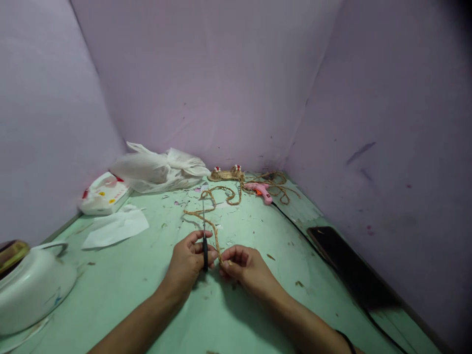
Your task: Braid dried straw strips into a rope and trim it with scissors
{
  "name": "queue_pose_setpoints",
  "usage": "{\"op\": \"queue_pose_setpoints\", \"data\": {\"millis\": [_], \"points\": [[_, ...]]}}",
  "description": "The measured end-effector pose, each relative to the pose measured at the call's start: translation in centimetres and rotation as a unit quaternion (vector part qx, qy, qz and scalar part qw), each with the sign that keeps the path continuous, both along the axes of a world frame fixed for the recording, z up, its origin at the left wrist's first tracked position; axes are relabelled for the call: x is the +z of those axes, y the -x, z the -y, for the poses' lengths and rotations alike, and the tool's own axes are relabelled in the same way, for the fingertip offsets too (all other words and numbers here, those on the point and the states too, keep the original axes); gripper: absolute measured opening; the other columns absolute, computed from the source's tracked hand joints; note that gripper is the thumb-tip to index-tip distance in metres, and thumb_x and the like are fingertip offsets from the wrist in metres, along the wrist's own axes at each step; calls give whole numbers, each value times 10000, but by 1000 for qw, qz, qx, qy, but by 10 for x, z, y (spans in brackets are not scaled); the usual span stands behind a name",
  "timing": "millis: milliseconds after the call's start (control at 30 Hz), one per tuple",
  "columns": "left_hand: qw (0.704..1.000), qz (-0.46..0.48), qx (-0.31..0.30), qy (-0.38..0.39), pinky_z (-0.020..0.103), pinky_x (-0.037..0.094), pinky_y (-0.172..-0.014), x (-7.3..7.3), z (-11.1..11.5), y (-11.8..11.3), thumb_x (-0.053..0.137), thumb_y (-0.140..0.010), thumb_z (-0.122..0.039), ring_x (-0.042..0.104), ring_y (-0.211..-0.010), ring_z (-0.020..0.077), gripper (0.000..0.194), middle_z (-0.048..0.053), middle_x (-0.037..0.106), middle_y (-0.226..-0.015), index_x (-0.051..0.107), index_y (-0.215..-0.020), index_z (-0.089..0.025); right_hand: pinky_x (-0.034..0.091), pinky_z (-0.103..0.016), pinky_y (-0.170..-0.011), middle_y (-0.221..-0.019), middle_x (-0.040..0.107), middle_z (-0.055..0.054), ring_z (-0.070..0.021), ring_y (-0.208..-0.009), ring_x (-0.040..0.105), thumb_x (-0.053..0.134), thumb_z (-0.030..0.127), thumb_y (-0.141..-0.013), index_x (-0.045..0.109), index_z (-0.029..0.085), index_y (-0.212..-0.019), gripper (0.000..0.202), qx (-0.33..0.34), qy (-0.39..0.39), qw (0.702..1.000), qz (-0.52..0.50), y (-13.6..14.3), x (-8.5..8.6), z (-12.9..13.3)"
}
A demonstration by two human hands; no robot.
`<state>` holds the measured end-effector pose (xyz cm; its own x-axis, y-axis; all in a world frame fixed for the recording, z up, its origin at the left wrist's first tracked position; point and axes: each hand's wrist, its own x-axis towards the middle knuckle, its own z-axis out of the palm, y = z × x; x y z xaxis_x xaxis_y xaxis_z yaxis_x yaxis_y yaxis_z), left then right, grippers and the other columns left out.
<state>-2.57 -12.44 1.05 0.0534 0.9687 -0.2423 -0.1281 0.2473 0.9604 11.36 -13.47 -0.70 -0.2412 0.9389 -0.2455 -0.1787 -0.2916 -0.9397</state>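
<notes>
My left hand (193, 253) is closed around the black handles of a pair of scissors (205, 253), whose thin blades point away from me toward the back wall. Just to the right, my right hand (245, 265) pinches the near end of a braided jute cord (217, 236). The cord runs up between my hands and winds in loose bends across the table toward the back. The scissors lie beside the cord, close to its left side. Whether my left fingertips also touch the cord I cannot tell.
A pink glue gun (263, 191) with a black cable lies at the back right near loose jute strands (282, 184). A dark phone-like slab (346, 265) lies at the right. Left are a plastic bag (162, 167), a box (106, 194), white paper (116, 228) and a white pot-like vessel (37, 290).
</notes>
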Motion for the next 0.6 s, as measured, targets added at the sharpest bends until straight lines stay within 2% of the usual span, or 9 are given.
{"op": "queue_pose_setpoints", "data": {"millis": [100,200,400,500,600], "points": [[1000,-10,-8,-5,178,310,-412,0,2,-1,699,-463,-246,455,-421,73,509,-49,542,-539,465,-908,-161,306,-214,-482,-546,558,7,-69,-477,436,746,314,-496,552,123,-655,316,3,-17,1000,7,0,-1,-2],[999,-15,-34,-9,184,322,-411,-1,7,-6,707,-468,-259,451,-417,73,509,-46,547,-542,469,-906,-159,323,-217,-500,-602,569,-3,-70,-500,444,737,342,-522,594,112,-744,351,-17,-2,999,-41,-2,-1,-4],[995,-20,-95,-14,193,359,-426,-4,16,-14,689,-507,-266,467,-429,79,468,-43,536,-537,469,-903,-152,313,-220,-452,-487,475,30,-73,-431,415,650,471,-632,614,99,-823,420,3,44,994,-97,-6,-2,-6],[995,-30,-89,-35,189,349,-411,-3,13,-9,683,-532,-302,474,-427,80,468,-36,548,-560,455,-915,-155,267,-193,-414,-442,406,63,-54,-397,383,639,448,-647,615,101,-837,396,12,66,992,-110,-9,2,-7],[995,-51,-62,-61,190,349,-408,-1,7,0,662,-566,-330,480,-437,88,458,-36,548,-566,441,-931,-161,229,-181,-380,-411,392,74,-51,-375,380,694,378,-581,598,115,-751,328,2,77,994,-78,-11,7,-8]]}}
